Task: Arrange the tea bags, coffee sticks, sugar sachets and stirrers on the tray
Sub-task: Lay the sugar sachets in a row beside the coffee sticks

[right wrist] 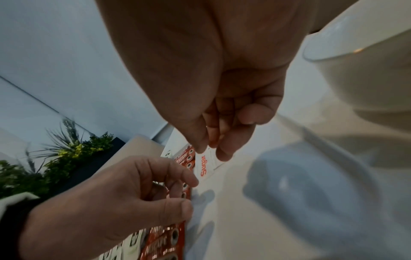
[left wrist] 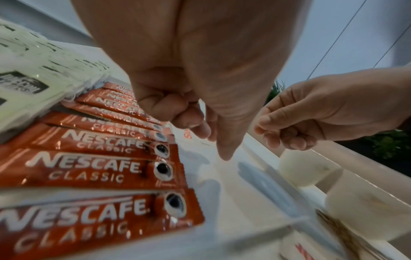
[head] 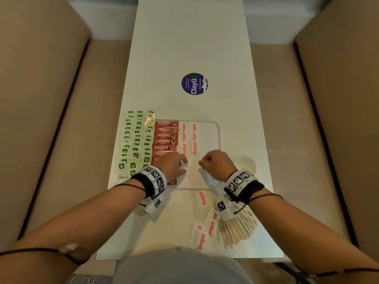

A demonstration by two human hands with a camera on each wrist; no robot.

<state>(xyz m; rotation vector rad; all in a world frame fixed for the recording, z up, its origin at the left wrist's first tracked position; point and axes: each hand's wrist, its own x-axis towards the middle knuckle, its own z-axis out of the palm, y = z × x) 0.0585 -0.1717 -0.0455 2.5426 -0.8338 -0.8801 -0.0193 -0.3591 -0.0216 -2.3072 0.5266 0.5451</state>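
Note:
A white tray point(head: 213, 130) holds green tea bags point(head: 135, 140) at its left, a column of red coffee sticks point(head: 165, 136) and two columns of sugar sachets point(head: 194, 140). My left hand point(head: 184, 166) hovers over the tray's near part beside the coffee sticks point(left wrist: 93, 168), fingers curled, thumb pointing down, holding nothing. My right hand point(head: 202, 161) is close beside it with curled fingers. Its fingertips point(right wrist: 223, 153) hang just over the near end of the nearest sachet point(right wrist: 204, 167), which lies flat. Loose sachets point(head: 202, 198) and wooden stirrers point(head: 238, 228) lie on the table near me.
A small white cup point(head: 245, 163) stands just right of the tray, by my right wrist. A round purple sticker point(head: 194, 84) sits farther up the white table point(head: 184, 48). Beige seats point(head: 41, 99) flank the table on both sides.

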